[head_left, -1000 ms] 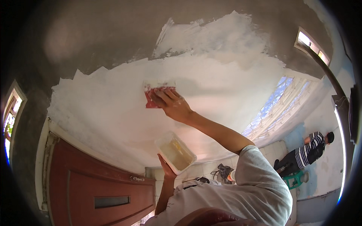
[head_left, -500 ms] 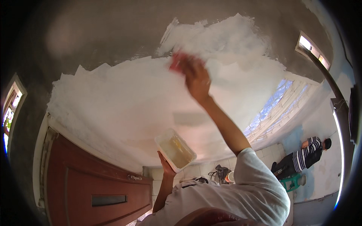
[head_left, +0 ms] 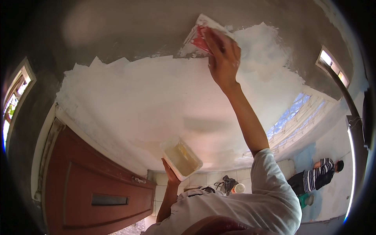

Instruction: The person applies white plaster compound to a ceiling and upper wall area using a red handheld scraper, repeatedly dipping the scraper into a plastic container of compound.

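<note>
With my right arm stretched up, my right hand (head_left: 224, 58) is closed around a red putty scraper (head_left: 201, 38). White filler smears its wide edge, which lies against the wall where bare grey plaster (head_left: 133, 35) meets a white coat (head_left: 149, 90). Lower down, my left hand (head_left: 171, 172) grips the side of a pale rectangular plastic tub (head_left: 193, 152), tilted so that its inside shows. Whitish paste coats the bottom of the tub, with a yellowish streak along one side. Part of my left hand's fingers is hidden behind the tub.
A reddish-brown door (head_left: 86, 176) stands at lower left. A barred window (head_left: 293, 111) is at right, with small openings (head_left: 333, 64) higher up. Behind me are a person in a striped shirt (head_left: 311, 179), a green stool (head_left: 304, 199) and a small bucket (head_left: 238, 188).
My right hand has carried the scraper upward and slightly right, onto the grey plaster's edge. My left hand holds the tub in almost the same place.
</note>
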The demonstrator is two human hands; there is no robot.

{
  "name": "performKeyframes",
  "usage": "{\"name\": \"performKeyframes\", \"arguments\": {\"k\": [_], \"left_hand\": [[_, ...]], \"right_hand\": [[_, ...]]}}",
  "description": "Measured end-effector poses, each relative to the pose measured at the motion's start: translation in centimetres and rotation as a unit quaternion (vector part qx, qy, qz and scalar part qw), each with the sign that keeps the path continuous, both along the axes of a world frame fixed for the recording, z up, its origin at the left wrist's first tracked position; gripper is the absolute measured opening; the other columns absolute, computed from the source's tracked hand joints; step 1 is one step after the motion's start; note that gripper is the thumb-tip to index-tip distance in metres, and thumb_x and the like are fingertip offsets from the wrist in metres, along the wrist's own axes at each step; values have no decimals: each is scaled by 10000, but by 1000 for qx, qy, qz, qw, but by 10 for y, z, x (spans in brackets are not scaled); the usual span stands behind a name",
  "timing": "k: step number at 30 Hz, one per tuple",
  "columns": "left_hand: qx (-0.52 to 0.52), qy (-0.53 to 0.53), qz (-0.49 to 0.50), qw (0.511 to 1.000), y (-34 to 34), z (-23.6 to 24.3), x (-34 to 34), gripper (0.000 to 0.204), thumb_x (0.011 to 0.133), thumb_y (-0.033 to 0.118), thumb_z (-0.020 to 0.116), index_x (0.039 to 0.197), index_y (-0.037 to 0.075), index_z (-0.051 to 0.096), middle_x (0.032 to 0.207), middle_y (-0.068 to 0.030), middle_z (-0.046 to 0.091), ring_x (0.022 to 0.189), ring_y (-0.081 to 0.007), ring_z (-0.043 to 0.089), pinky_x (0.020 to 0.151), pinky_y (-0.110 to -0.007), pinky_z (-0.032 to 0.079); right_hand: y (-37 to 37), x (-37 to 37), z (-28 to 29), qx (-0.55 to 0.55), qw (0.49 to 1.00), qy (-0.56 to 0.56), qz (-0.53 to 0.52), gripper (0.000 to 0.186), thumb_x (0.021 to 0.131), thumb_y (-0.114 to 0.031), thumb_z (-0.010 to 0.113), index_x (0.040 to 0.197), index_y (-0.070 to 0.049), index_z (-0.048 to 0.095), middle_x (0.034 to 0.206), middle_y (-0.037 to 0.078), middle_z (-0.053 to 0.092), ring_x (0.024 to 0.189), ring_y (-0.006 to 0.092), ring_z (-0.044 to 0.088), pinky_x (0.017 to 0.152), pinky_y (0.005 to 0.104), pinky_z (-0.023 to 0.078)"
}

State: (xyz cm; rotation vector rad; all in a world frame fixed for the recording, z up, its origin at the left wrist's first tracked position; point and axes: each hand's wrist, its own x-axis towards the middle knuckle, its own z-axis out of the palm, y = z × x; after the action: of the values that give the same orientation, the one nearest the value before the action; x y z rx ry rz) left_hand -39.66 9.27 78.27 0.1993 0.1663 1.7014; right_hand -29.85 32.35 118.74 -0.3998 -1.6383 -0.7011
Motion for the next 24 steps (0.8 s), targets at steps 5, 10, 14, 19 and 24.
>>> {"name": "performKeyframes", "arguments": {"k": [5, 10, 14, 19, 24], "left_hand": [[-10, 9, 15, 1000, 3, -9, -4, 869, 973, 806, 300, 1604, 211, 356, 1558, -87, 480, 1385, -367, 514, 1125, -628, 430], [-1, 68, 24, 997, -8, 2, -6, 880, 967, 817, 295, 1600, 209, 362, 1549, -85, 488, 1386, -357, 514, 1122, -606, 440], [1, 37, 21, 999, -5, 4, -7, 877, 967, 813, 310, 1599, 207, 364, 1543, -86, 493, 1383, -353, 517, 1122, -598, 444], [4, 15, -8, 1000, 0, -5, -5, 869, 972, 802, 321, 1599, 203, 360, 1547, -91, 492, 1382, -360, 517, 1132, -604, 436], [-9, 11, 6, 1000, 5, 6, 1, 805, 1023, 738, 285, 1604, 185, 350, 1563, -93, 480, 1385, -350, 518, 1145, -588, 432]], "right_hand": [[18, -4, -111, -14, 979, -203, -29, 467, 827, -80, 651, 1288, -129, 700, 1324, 72, 608, 1183, 282, 586, 1002, 452, 514], [-20, 9, -146, -121, 949, -285, 62, 537, 813, -25, 657, 1337, -140, 672, 1314, 52, 616, 1140, 236, 603, 959, 419, 519], [-1, 26, -64, -12, 993, -62, 99, 524, 787, 23, 667, 1272, -167, 723, 1262, 39, 679, 1068, 237, 654, 848, 385, 487], [18, 23, -48, -56, 997, 26, -48, 507, 822, -68, 728, 1322, -154, 707, 1341, 78, 637, 1149, 295, 626, 903, 434, 492], [-16, -25, -150, -136, 979, -145, 37, 380, 817, -83, 708, 1194, -120, 735, 1294, 69, 632, 1165, 293, 625, 955, 431, 532]]}}
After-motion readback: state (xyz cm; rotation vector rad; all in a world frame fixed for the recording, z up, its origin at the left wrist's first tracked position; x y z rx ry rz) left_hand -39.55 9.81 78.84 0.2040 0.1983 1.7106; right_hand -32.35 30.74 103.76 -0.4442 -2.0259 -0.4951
